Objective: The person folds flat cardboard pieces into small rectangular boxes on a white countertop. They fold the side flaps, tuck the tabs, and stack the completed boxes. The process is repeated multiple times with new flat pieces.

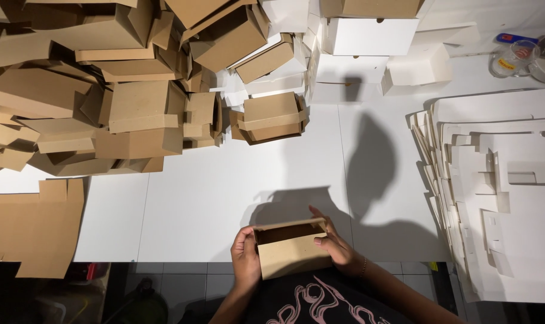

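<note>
Brown cardboard box (291, 247) between left hand (245, 258), right hand (335, 243), white table (224, 192)

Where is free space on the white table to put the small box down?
The white table is bare between the brown box pile and both hands, right across to the flat white sheets. The far edge is crowded with boxes.

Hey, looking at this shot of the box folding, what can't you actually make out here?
Head view only:
- Inside of the small brown box: dark shadow hides its bottom.
- Left hand and right hand: the palms are behind the box walls.
- Flat brown cardboard: cut off by the left edge.
- Stack of white flat blanks: cut off by the right edge.
- Glass jar at the top right: too small to tell its contents.
</note>
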